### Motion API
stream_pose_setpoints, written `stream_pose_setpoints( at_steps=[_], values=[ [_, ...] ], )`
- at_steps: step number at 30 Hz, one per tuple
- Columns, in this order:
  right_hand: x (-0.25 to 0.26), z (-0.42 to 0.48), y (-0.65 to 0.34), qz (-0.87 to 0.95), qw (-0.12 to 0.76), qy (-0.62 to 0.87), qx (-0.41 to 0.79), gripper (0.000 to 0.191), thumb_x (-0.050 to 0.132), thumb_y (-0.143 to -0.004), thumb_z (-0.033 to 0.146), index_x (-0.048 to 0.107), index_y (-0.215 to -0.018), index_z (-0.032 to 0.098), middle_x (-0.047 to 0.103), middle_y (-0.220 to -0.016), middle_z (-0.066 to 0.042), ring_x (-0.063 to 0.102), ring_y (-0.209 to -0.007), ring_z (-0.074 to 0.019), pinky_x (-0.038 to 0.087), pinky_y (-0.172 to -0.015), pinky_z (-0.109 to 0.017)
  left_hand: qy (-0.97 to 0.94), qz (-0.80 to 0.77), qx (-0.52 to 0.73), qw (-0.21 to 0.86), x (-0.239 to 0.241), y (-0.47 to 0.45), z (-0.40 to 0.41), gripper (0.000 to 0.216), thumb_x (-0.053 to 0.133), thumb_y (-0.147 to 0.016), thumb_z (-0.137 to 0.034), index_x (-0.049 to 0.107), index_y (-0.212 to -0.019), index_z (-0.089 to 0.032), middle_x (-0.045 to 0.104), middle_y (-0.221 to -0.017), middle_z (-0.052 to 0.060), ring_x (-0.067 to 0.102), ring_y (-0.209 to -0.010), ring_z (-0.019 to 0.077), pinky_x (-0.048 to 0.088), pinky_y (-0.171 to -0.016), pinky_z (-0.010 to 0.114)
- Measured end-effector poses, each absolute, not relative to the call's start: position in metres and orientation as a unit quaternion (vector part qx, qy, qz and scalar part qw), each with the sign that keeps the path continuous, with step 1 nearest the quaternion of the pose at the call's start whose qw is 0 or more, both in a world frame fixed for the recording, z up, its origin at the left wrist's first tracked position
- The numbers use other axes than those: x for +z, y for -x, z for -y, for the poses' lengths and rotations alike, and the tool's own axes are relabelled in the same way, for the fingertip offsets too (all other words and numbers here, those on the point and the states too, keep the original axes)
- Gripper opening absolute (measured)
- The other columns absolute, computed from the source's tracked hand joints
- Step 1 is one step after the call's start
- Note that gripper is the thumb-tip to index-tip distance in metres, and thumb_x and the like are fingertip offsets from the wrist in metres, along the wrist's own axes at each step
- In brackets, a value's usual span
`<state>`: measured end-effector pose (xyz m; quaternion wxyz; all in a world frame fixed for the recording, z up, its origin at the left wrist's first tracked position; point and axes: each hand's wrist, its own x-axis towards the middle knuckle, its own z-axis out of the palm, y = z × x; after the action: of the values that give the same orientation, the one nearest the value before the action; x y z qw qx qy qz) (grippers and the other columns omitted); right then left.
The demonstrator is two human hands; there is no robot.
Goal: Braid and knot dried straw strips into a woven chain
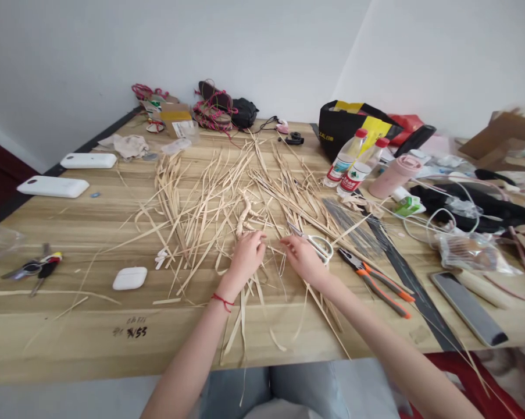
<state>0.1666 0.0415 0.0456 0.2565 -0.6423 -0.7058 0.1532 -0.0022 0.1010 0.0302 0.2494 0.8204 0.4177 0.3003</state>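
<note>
Left hand [250,250], at the near end of a twisted straw piece [243,216], mid-table; right hand [303,259], beside scissors [311,239]; whether either grips, unclear. Wood-grained table [70,349], strewn with straw strips [170,186]; black tape [436,327] at right; pale wall [262,46] behind.

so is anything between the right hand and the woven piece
Yes: the left hand sits at the near end of the woven piece, and loose strips lie in the gap before the right hand. Nothing bulkier shows there.
</note>
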Motion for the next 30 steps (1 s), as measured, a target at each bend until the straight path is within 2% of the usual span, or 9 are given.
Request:
stream_pose_setpoints(
  at_steps=[3,9,13,17,19,23,27,29,30],
  values=[
    [0.036,-0.054,-0.151,0.687,0.303,0.600,0.276,0.027,0.041,-0.081,0.011,0.059,-0.100,0.016,0.066,-0.095,-0.007,0.061,-0.084,-0.0158,0.046,-0.079,-0.029,-0.824,-0.387,0.304,0.280,0.027,0.003,-0.103,0.046,0.040,-0.075,-0.001,0.053,-0.115,-0.021,0.061,-0.110,0.005,0.054,-0.103,0.0188,0.042,-0.092,0.036],
    [0.036,-0.044,-0.147,0.646,0.297,0.600,0.368,0.033,0.039,-0.074,0.005,0.066,-0.090,0.014,0.068,-0.093,-0.005,0.061,-0.087,-0.0160,0.044,-0.083,-0.029,-0.814,-0.380,0.281,0.339,0.021,0.003,-0.107,0.039,0.039,-0.073,-0.001,0.065,-0.098,-0.017,0.066,-0.102,0.006,0.057,-0.099,0.0188,0.043,-0.093,0.036],
    [0.048,-0.002,-0.143,0.616,0.271,0.614,0.412,0.033,0.040,-0.074,0.008,0.067,-0.090,0.016,0.069,-0.086,-0.004,0.062,-0.077,-0.0173,0.047,-0.073,-0.029,-0.799,-0.393,0.293,0.347,0.022,0.004,-0.105,0.038,0.038,-0.075,-0.003,0.066,-0.096,-0.017,0.066,-0.101,0.006,0.058,-0.099,0.0186,0.043,-0.092,0.037],
    [0.063,0.049,-0.137,0.591,0.284,0.610,0.446,0.033,0.040,-0.075,0.010,0.066,-0.094,0.017,0.068,-0.087,-0.005,0.061,-0.081,-0.0186,0.047,-0.072,-0.030,-0.802,-0.389,0.303,0.337,0.019,0.004,-0.105,0.037,0.038,-0.077,-0.005,0.066,-0.096,-0.018,0.065,-0.103,0.006,0.058,-0.100,0.0188,0.043,-0.092,0.037],
    [0.070,0.072,-0.134,0.580,0.280,0.594,0.482,0.030,0.040,-0.077,0.011,0.067,-0.089,0.018,0.068,-0.082,-0.005,0.061,-0.078,-0.0177,0.046,-0.069,-0.029,-0.808,-0.388,0.299,0.329,0.018,0.004,-0.105,0.038,0.039,-0.076,-0.004,0.066,-0.098,-0.018,0.065,-0.102,0.006,0.058,-0.099,0.0188,0.043,-0.092,0.036],
    [0.080,0.097,-0.133,0.537,0.308,0.556,0.555,0.028,0.041,-0.081,0.017,0.067,-0.091,0.018,0.066,-0.081,-0.005,0.059,-0.069,-0.0146,0.046,-0.061,-0.025,-0.813,-0.375,0.292,0.337,0.021,0.004,-0.104,0.038,0.040,-0.074,-0.003,0.065,-0.099,-0.017,0.065,-0.104,0.006,0.057,-0.101,0.0186,0.042,-0.092,0.035],
    [0.088,0.089,-0.157,0.503,0.391,0.589,0.497,0.028,0.044,-0.084,0.029,0.066,-0.098,0.018,0.066,-0.081,-0.006,0.059,-0.070,-0.0156,0.047,-0.064,-0.028,-0.777,-0.390,0.326,0.372,0.030,0.006,-0.101,0.037,0.040,-0.080,-0.010,0.059,-0.110,-0.020,0.064,-0.105,0.006,0.060,-0.088,0.0168,0.046,-0.080,0.030],
    [0.093,0.075,-0.177,0.489,0.417,0.626,0.443,0.030,0.046,-0.084,0.034,0.063,-0.104,0.019,0.067,-0.091,-0.009,0.060,-0.076,-0.0184,0.049,-0.068,-0.032,-0.743,-0.403,0.353,0.401,0.034,0.007,-0.100,0.038,0.037,-0.082,-0.014,0.053,-0.116,-0.021,0.063,-0.104,0.006,0.061,-0.079,0.0149,0.047,-0.072,0.028],
    [0.095,0.068,-0.186,0.494,0.429,0.639,0.405,0.033,0.045,-0.084,0.035,0.061,-0.108,0.019,0.065,-0.099,-0.010,0.060,-0.086,-0.0209,0.048,-0.073,-0.034,-0.727,-0.403,0.366,0.419,0.036,0.008,-0.101,0.038,0.035,-0.083,-0.015,0.051,-0.117,-0.021,0.063,-0.102,0.006,0.060,-0.077,0.0142,0.047,-0.070,0.028]
  ],
)
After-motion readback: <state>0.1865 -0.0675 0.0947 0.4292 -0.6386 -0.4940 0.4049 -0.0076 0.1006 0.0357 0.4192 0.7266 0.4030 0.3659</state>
